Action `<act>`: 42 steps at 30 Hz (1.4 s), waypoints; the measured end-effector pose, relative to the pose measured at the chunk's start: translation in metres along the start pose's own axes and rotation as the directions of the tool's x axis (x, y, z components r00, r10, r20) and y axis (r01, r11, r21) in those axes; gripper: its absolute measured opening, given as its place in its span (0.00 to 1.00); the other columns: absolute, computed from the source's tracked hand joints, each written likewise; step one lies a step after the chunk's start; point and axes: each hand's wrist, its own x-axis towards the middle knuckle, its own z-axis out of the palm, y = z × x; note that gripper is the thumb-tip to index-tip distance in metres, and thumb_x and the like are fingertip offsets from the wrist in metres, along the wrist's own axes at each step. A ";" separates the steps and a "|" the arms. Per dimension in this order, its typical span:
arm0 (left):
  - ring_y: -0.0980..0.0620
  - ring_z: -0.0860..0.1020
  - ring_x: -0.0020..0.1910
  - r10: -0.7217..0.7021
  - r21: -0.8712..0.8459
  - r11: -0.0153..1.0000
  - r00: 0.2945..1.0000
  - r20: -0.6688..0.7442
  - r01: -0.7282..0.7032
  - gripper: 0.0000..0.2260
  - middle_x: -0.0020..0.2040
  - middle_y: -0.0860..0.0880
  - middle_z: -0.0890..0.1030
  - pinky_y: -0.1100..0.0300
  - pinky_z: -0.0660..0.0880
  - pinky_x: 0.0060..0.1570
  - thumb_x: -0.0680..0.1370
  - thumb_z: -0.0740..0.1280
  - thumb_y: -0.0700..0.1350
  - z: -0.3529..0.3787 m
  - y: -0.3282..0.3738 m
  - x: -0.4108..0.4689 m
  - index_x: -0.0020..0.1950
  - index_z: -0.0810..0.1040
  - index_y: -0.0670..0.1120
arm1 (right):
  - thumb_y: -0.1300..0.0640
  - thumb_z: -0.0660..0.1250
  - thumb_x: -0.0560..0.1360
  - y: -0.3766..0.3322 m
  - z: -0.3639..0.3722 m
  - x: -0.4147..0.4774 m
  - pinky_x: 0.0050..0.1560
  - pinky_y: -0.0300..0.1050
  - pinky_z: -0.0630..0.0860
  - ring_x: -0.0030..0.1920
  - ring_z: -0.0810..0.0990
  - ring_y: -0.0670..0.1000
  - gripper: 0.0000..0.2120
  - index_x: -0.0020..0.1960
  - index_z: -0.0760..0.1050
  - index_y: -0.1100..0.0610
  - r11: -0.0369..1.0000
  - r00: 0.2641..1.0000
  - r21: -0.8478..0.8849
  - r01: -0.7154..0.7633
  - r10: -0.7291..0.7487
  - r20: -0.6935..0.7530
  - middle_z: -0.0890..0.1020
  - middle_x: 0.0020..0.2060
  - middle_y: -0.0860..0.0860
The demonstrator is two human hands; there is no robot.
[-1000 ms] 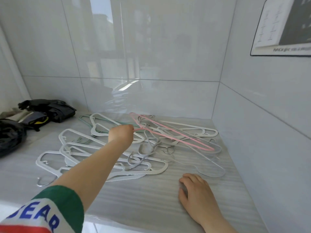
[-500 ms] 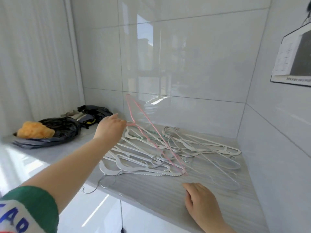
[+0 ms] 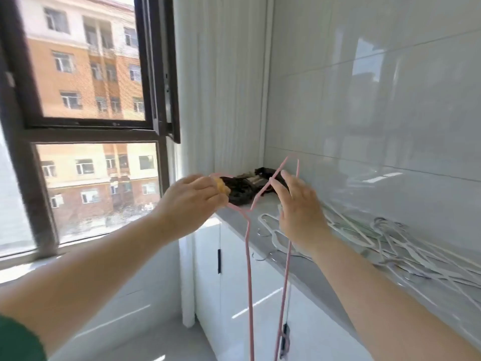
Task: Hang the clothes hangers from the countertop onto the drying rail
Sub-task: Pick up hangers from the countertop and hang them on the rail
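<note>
A pink wire hanger hangs in the air off the countertop's front edge, its long wires reaching down past the frame's bottom. My left hand grips its hook end. My right hand is raised beside it, fingers fairly straight, fingertips touching the upper pink wire; its thumb is hidden. A tangled pile of white and grey hangers lies on the countertop to the right, along the tiled wall. No drying rail is in view.
Black bags and an orange item sit at the countertop's far end. White cabinet doors stand below the counter. A dark-framed window fills the left side.
The view swung left toward the window. My left hand lifted the pink hanger off the pile and out past the counter edge. My right hand left the countertop and rose to the hanger.
</note>
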 end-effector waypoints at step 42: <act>0.45 0.79 0.45 -0.918 0.684 -0.266 0.037 -0.394 0.679 0.13 0.41 0.50 0.79 0.60 0.64 0.35 0.79 0.56 0.51 -0.672 -0.019 -0.484 0.54 0.77 0.48 | 0.54 0.55 0.80 -0.775 -0.305 0.079 0.46 0.42 0.71 0.54 0.78 0.56 0.14 0.57 0.77 0.55 0.248 0.719 0.881 0.402 -0.682 -0.136 0.82 0.53 0.54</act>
